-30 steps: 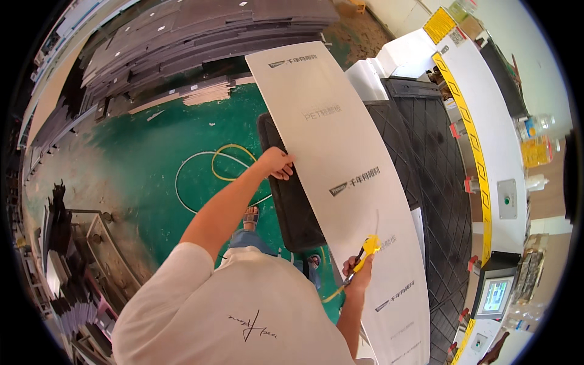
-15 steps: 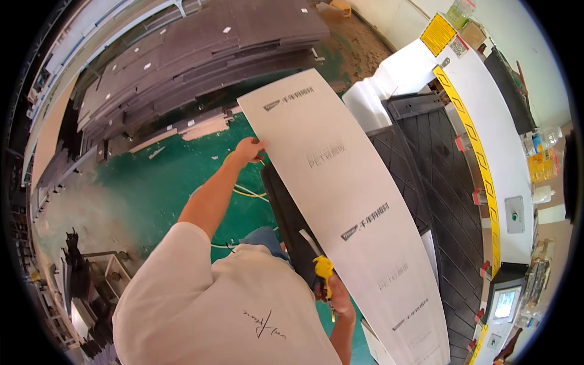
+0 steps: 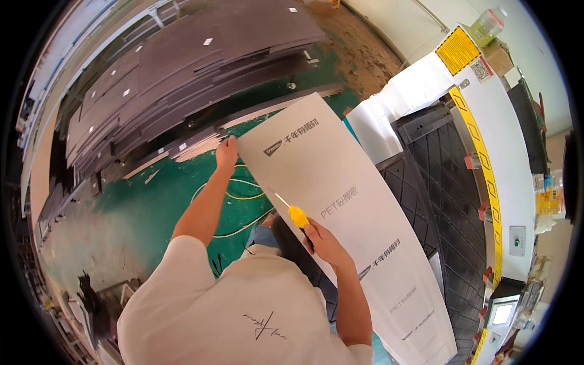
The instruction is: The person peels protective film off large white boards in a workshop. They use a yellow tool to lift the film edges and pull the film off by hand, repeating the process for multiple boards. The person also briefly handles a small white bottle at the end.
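Observation:
A long pale panel with dark printing slants from the upper middle to the lower right. My left hand is closed at its far left corner, with the fingers partly hidden at the edge. My right hand is closed round a yellow tool with a slim metal shaft, held over the panel's left part. The shaft points up and left. I cannot tell whether its tip touches the panel, and the fingers hide the tool's lower end.
Stacked dark boards lie beyond my left hand. Yellow and white hoses curl on the green floor. Right of the panel runs a black ribbed surface, beside a white machine with a yellow strip.
My right hand has brought the yellow tool from beside the panel's left edge up and over it. My left hand has moved along to the far left corner; the panel sits lower in view.

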Available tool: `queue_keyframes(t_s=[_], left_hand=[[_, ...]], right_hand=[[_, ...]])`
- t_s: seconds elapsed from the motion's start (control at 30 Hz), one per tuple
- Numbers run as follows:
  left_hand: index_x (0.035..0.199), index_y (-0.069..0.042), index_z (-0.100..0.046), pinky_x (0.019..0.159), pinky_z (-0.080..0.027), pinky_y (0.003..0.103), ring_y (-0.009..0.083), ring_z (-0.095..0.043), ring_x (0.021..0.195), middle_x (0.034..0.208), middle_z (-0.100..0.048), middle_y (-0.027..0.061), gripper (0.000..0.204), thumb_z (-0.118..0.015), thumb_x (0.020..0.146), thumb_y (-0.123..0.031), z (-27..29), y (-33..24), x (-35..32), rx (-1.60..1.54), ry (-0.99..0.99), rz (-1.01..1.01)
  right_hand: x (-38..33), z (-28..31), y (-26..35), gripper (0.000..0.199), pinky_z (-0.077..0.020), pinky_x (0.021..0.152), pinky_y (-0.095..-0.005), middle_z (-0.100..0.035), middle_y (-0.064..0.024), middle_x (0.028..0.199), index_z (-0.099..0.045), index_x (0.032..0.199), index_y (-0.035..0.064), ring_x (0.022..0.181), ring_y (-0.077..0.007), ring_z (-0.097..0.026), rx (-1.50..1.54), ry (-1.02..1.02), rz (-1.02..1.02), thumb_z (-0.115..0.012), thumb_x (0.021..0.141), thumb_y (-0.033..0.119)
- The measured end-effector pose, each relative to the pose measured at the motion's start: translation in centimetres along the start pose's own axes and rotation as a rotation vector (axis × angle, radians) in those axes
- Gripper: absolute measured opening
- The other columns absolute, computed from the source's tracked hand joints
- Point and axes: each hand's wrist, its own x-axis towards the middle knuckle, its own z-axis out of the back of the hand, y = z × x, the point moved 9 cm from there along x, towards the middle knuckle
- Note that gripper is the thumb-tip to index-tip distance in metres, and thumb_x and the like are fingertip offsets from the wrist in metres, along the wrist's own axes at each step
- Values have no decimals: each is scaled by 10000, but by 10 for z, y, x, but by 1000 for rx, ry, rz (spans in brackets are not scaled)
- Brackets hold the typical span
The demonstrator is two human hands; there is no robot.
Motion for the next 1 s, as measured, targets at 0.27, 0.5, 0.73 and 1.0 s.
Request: queue_keyframes(t_s=[0.27,0.5,0.73,1.0], left_hand=[[1462,-19,-469,1186,-304,498,314,-434,1417,1506,-496,146,535,-548,1016,-304,-79,-83,-34,809,138,-863],[1540,39,-325,1248,-172,509,318,-225,1540,1651,-269,176,692,-528,1018,-368,-202,-149,-17,760,364,-941],[1562,30,-301,1265,-111,500,298,-151,1565,1668,-235,176,728,-425,1047,-469,-316,-188,-51,874,564,-1188],[1553,-8,-353,1266,-87,527,269,-171,1562,1659,-280,124,702,-394,1052,-499,-365,-173,-193,765,836,-1504]], right_hand=[[96,53,60,445,-397,572,-250,-497,4,669,-573,1250,46,582,-79,-454,-54,-225,-52,-396,1097,424],[72,85,59,487,-424,557,-249,-484,4,685,-506,1427,34,601,-79,-461,167,-274,-170,-391,1104,380],[-15,67,-18,452,-400,549,-241,-561,-13,716,-561,1330,62,603,-88,-507,265,-444,-329,-368,1103,402],[-133,41,-122,429,-433,566,-265,-542,3,716,-565,1000,108,622,-101,-510,886,-856,-346,-433,1075,510]])
